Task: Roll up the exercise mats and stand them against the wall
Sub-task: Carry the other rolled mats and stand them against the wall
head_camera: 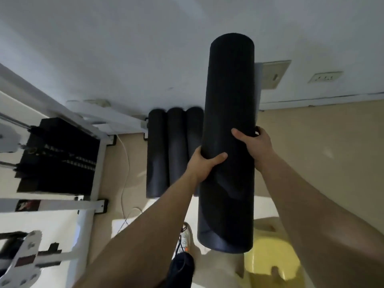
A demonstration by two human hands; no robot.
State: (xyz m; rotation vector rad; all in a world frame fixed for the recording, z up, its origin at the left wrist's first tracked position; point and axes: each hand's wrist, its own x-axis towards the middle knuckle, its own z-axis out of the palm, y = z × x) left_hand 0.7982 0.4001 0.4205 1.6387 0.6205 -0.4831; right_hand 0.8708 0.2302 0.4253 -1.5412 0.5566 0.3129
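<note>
I've got the left grip (204,165) and right grip (254,145) curled round a rolled mat (228,100), upright above the floor (311,152). Three more rolls (176,152) stand against the wall (124,48), beside the weight machine (62,154).

The person has bare forearms (145,225), a dark trouser leg (182,269) and a white sneaker (188,230) with orange trim.

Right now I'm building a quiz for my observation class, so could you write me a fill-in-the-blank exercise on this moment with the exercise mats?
1. The left hand and right hand grip the held mat, whose colour is ____.
2. Against the wall, ____ other rolled mats stand side by side.
3. The stool at lower right is ____ in colour.
Missing words: black; three; yellow.
</note>
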